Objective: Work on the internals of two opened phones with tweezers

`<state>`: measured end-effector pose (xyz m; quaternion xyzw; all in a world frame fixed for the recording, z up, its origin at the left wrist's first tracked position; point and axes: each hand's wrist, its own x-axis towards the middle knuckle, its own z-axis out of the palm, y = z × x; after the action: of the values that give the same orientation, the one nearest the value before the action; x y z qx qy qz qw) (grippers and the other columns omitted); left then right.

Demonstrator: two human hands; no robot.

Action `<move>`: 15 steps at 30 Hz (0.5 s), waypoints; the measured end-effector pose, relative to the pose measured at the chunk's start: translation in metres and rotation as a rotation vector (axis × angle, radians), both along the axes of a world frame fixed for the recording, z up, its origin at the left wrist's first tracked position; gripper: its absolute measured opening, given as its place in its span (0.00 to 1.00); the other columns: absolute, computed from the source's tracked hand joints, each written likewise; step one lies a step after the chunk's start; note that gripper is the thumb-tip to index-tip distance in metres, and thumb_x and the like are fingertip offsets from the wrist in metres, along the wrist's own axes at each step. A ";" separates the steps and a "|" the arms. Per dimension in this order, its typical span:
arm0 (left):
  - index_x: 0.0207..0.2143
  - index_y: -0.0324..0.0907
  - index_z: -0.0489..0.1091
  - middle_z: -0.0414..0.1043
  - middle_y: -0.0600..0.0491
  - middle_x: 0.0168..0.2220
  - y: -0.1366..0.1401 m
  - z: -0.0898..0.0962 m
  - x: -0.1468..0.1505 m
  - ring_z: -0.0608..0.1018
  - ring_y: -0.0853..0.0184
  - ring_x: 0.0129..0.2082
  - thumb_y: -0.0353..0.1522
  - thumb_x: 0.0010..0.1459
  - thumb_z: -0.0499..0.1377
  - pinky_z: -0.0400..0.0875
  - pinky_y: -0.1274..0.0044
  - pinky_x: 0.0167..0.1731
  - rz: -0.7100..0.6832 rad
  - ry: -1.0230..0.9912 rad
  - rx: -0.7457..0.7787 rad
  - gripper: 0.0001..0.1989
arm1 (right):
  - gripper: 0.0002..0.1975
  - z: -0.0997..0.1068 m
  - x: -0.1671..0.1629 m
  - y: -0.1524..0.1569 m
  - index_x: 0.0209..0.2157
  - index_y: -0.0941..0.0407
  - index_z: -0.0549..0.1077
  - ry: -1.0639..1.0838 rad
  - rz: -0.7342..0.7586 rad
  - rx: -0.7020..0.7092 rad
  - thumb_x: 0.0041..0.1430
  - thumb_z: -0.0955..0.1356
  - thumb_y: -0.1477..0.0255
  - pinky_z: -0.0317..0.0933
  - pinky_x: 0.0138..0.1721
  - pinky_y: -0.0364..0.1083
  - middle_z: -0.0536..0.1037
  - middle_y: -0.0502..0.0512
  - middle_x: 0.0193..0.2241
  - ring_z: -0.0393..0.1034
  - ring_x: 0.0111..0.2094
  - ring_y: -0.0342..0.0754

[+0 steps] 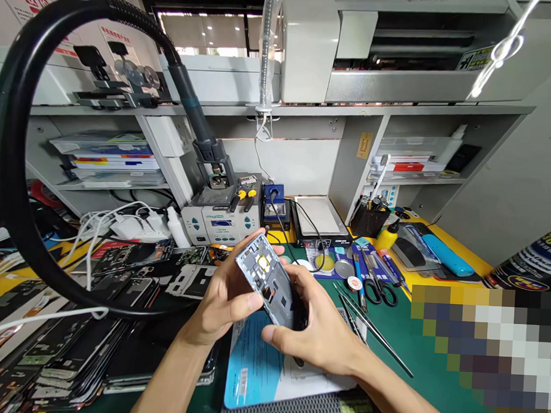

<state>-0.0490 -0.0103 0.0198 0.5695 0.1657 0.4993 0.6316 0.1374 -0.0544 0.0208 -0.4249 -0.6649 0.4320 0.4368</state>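
Shelving (401, 108): grey, ran across the back of the workspace; a large pale machine (307, 42) stood on top.
Green mat (403, 324): formed the work surface, crowded toward its left side.
Black hose (10, 155): rose in a wide loop at the left and led toward the rework station (219, 222).
Phone parts (84, 338): lay in stacks and loose, left of centre.
Blue-and-white sheet (253, 365): lay flat at centre front.
Right hand (325, 323): gripped the lower part of an opened phone (278, 284), fingers over the far edge; whether the thumb tip bore on it could not be told.
Left hand (219, 299): closed around the upper end, thumb at the near edge, fingers behind.
Phone position: tilted above the sheet, inner side facing the wearer, supported by both hands.
Scissors (380, 286): lay on the mat to the right, beyond the tweezers (388, 345).
Exposed parts (263, 261): showed at the phone's upper end. Judged vulnerable; sound handling called for light pressure on the rim alone, fingertips clear of the components, and a low, steady hold over the sheet.
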 end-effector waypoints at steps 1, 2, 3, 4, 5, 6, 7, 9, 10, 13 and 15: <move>0.68 0.50 0.52 0.69 0.44 0.62 0.000 0.000 0.000 0.72 0.50 0.60 0.34 0.53 0.67 0.71 0.65 0.54 0.002 0.004 0.002 0.43 | 0.35 0.000 0.000 0.000 0.57 0.51 0.63 -0.001 -0.002 -0.001 0.48 0.77 0.69 0.64 0.49 0.53 0.74 0.54 0.50 0.70 0.47 0.55; 0.68 0.50 0.52 0.68 0.44 0.62 0.000 0.000 0.001 0.72 0.49 0.60 0.34 0.53 0.67 0.72 0.64 0.54 0.007 0.007 0.005 0.43 | 0.35 -0.001 0.000 0.000 0.57 0.51 0.64 -0.002 -0.003 -0.002 0.49 0.77 0.69 0.64 0.49 0.54 0.74 0.54 0.49 0.70 0.47 0.55; 0.68 0.50 0.53 0.68 0.44 0.62 0.000 0.000 0.001 0.72 0.49 0.60 0.33 0.53 0.67 0.71 0.64 0.54 0.012 0.010 0.007 0.43 | 0.34 -0.001 0.000 0.001 0.56 0.51 0.64 -0.003 -0.005 -0.004 0.49 0.77 0.69 0.64 0.49 0.54 0.74 0.54 0.49 0.70 0.47 0.55; 0.68 0.50 0.54 0.67 0.44 0.63 0.001 0.001 0.001 0.72 0.48 0.60 0.33 0.53 0.67 0.71 0.63 0.54 0.018 0.012 0.009 0.42 | 0.34 -0.002 0.000 0.001 0.56 0.52 0.64 -0.002 -0.006 -0.007 0.49 0.77 0.69 0.65 0.48 0.54 0.74 0.55 0.49 0.70 0.47 0.55; 0.67 0.49 0.55 0.67 0.43 0.63 0.001 0.001 0.002 0.72 0.48 0.60 0.33 0.53 0.67 0.71 0.63 0.55 0.024 0.013 0.009 0.42 | 0.34 -0.002 0.000 0.002 0.57 0.52 0.64 0.000 -0.006 -0.009 0.49 0.77 0.69 0.65 0.48 0.54 0.74 0.55 0.49 0.70 0.46 0.55; 0.67 0.49 0.56 0.67 0.43 0.63 0.002 0.001 0.002 0.72 0.48 0.60 0.33 0.53 0.67 0.70 0.63 0.56 0.029 0.013 0.010 0.41 | 0.35 -0.002 0.001 0.002 0.57 0.52 0.64 0.002 -0.005 -0.010 0.49 0.77 0.68 0.65 0.48 0.53 0.74 0.55 0.49 0.70 0.46 0.55; 0.66 0.49 0.56 0.67 0.43 0.63 0.002 0.001 0.002 0.72 0.48 0.60 0.33 0.53 0.67 0.69 0.62 0.56 0.033 0.012 0.011 0.40 | 0.35 -0.003 0.001 0.002 0.57 0.52 0.64 0.005 -0.005 -0.011 0.49 0.77 0.68 0.65 0.48 0.54 0.75 0.55 0.49 0.70 0.47 0.55; 0.66 0.48 0.58 0.68 0.43 0.62 0.002 0.002 0.003 0.73 0.48 0.59 0.33 0.52 0.68 0.70 0.61 0.57 0.033 0.006 0.011 0.40 | 0.35 -0.003 0.001 0.003 0.56 0.53 0.64 0.012 -0.002 -0.012 0.49 0.77 0.69 0.64 0.50 0.54 0.75 0.56 0.49 0.70 0.47 0.55; 0.66 0.48 0.58 0.69 0.43 0.62 0.001 0.002 0.004 0.74 0.49 0.59 0.33 0.52 0.68 0.70 0.61 0.56 0.034 0.004 0.008 0.39 | 0.34 -0.004 0.002 0.003 0.56 0.53 0.64 0.016 -0.001 -0.011 0.49 0.77 0.69 0.64 0.50 0.54 0.75 0.56 0.50 0.70 0.48 0.56; 0.66 0.49 0.57 0.70 0.44 0.61 -0.002 0.002 0.005 0.74 0.50 0.58 0.33 0.54 0.67 0.70 0.61 0.57 0.041 -0.002 -0.007 0.39 | 0.34 -0.004 0.002 0.004 0.57 0.52 0.64 0.033 0.012 -0.012 0.49 0.77 0.69 0.63 0.51 0.55 0.74 0.55 0.51 0.69 0.50 0.56; 0.66 0.49 0.56 0.70 0.44 0.61 -0.004 0.002 0.006 0.74 0.51 0.58 0.34 0.54 0.66 0.69 0.61 0.58 0.045 -0.006 -0.015 0.39 | 0.35 -0.005 0.002 0.004 0.58 0.51 0.63 0.045 0.024 -0.013 0.50 0.77 0.69 0.63 0.52 0.55 0.74 0.55 0.51 0.69 0.50 0.56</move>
<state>-0.0432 -0.0140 0.0220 0.5592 0.1802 0.5139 0.6251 0.1390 -0.0501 0.0160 -0.4102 -0.6570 0.4510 0.4435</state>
